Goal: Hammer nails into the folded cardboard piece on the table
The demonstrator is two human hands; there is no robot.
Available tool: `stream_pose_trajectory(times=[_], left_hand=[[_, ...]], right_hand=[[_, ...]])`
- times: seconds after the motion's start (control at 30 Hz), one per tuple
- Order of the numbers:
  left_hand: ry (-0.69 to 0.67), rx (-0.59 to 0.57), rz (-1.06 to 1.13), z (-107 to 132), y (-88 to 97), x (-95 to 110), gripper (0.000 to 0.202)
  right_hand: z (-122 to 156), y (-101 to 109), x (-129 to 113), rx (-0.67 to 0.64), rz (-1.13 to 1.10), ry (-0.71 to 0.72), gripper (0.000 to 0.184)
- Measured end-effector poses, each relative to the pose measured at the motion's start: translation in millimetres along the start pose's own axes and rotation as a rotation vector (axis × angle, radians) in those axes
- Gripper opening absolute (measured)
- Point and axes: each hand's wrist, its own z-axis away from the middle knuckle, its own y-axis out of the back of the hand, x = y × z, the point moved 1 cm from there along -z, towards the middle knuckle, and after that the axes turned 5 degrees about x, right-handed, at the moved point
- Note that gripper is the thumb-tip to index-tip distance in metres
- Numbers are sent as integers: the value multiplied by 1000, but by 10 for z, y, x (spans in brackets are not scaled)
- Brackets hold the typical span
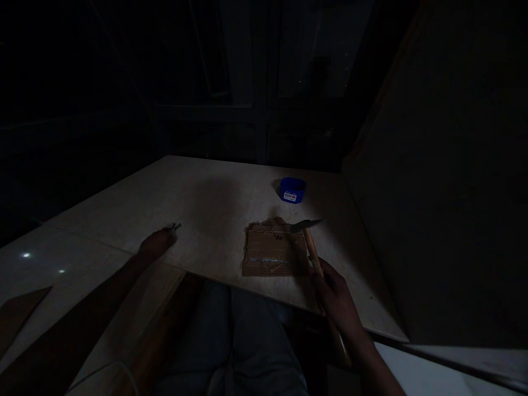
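Observation:
The scene is very dark. My right hand (pixel 332 289) is closed round the wooden handle of a hammer (pixel 310 242), whose metal head hangs over the far right corner of a flat brown cardboard piece (pixel 272 250) on a pale wooden board (pixel 214 198). My left hand (pixel 157 243) rests on the board's near left part, its fingers pinched on one or two small dark nails (pixel 176 226). Small dark bits lie on the cardboard near the hammer head.
A small blue round tub (pixel 292 189) with a label stands on the board beyond the cardboard. A large upright panel (pixel 437 209) rises at the right edge. My legs show under the board's near edge. The floor at the left is glossy.

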Motion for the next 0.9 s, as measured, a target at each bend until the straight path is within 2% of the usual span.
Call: stream_pose_trajectory(times=[0.1,0.17,0.2,0.3,0.4,0.47,0.53,0.67,0.9], left_hand=[[62,2,176,17,44,213,18],[75,29,344,50,30,476,15],[104,61,578,81,9,641,16],[46,59,776,240,-94,1239,29],[-44,-19,1169,451,-214,1854,36],[-51,-108,1262,575,-293,2182,39],[-72,-154,1285,662,-363,2411,41],[-140,-131,1284,728,-480,2613,37],[-223,-130,1190,702,-673,2706,30]], right_hand=[[2,-9,18,-7,-28,-30,55],[-7,-21,33,-5,-42,-26,55],[-12,-27,38,1,-42,-20,55],[-18,-38,45,12,-26,-22,56],[-4,-45,55,-25,-35,-90,58],[5,-47,67,-57,-47,-134,59],[4,-46,84,-72,-53,-158,60],[-27,-35,111,-39,-55,-138,57],[-90,-29,156,10,-59,-60,50]])
